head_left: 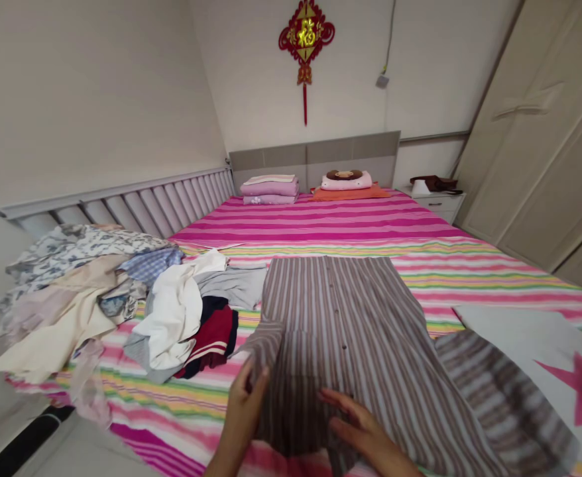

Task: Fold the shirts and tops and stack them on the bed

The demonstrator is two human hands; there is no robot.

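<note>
A brown-and-grey striped button-up shirt (365,331) lies spread on the bed, with its hem toward the headboard and its collar end near me. My left hand (241,404) is closed on the sleeve at the shirt's left side, which is folded in over the front. Over the near part of the shirt hovers my right hand (360,424), fingers apart and holding nothing; whether it touches the cloth is hard to tell. The other sleeve (504,384) reaches out to the right, partly across a light grey garment with a pink star (524,331).
Left of the shirt lies a loose heap: a white garment (174,311), a dark red one (211,338) and a cream one (72,331). Folded bedding (271,189) and a pink pillow (345,180) sit by the headboard (281,159). A radiator (136,205) borders the left, wardrobes (534,152) the right.
</note>
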